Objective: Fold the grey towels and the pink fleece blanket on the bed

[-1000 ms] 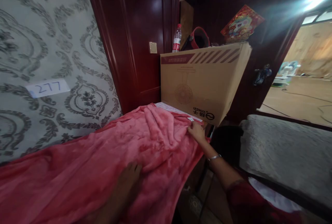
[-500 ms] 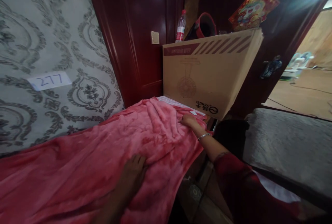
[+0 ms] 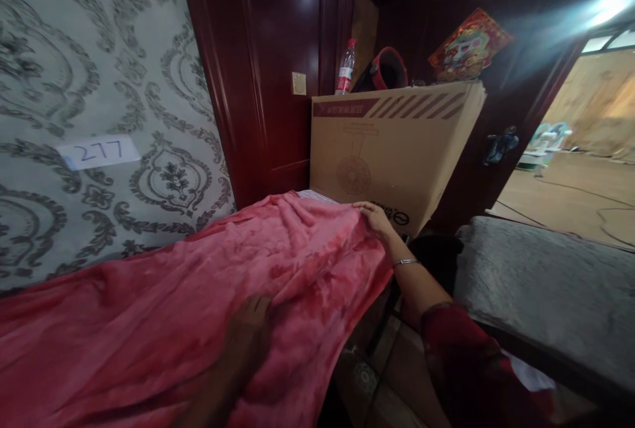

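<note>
A pink plush blanket (image 3: pixel 297 262) covers the surface before me and hangs over its right edge. My right hand (image 3: pixel 373 216), with a silver bracelet at the wrist, pinches the blanket's far right edge close to the cardboard box. Nearer to me, my left hand (image 3: pixel 249 327) rests on the middle of the blanket, its fingers curled into the cloth; the fingertips are hidden. Creases run through the fabric between both hands. A strip of striped cloth (image 3: pixel 317 196) shows beyond the blanket's far edge.
A large cardboard box (image 3: pixel 377 157) stands behind the blanket, with a plastic bottle (image 3: pixel 346 69) and a red-rimmed round object (image 3: pixel 389 69) on it. Patterned wallpaper (image 3: pixel 169 170) is at left. A grey padded seat (image 3: pixel 540 289) stands right, near a doorway.
My right hand has moved away from me, spreading the blanket's edge over the far side and covering most of the striped cloth. My left hand stays in nearly the same place.
</note>
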`<state>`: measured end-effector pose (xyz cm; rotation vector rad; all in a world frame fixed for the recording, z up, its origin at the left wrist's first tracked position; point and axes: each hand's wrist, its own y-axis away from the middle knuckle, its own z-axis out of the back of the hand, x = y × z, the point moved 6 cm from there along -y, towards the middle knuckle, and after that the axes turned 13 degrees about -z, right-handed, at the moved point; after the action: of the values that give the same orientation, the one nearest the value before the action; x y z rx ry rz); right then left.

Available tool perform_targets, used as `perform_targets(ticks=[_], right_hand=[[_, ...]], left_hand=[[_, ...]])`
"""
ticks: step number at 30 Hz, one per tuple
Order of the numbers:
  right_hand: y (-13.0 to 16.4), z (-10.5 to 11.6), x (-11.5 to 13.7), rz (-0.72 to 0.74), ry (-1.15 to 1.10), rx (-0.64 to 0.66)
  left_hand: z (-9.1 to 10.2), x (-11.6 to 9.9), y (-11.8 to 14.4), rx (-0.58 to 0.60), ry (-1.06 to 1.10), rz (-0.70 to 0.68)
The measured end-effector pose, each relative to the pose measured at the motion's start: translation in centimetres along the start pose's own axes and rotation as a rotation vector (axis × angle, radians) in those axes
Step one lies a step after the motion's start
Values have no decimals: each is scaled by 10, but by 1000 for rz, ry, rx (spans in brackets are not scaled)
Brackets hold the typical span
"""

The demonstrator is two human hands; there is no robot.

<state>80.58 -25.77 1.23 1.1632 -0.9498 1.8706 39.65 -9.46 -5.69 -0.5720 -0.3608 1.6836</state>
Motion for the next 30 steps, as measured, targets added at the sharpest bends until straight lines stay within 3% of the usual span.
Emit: perform_targets(ticks=[4, 8, 14, 25, 30], right_hand=[[12, 3, 12, 17, 54, 146], [16, 6, 20, 36, 162, 206], [15, 11, 12, -1, 283, 180], [32, 23, 3, 16, 303, 222], [31, 19, 0, 9, 435, 145]], left_hand=[[5, 4, -3, -39, 36, 26], [7, 4, -8, -64, 38, 32], [11, 1, -8, -67, 39, 40], [15, -1, -9, -30, 47, 36], [14, -3, -10, -26, 34, 18]])
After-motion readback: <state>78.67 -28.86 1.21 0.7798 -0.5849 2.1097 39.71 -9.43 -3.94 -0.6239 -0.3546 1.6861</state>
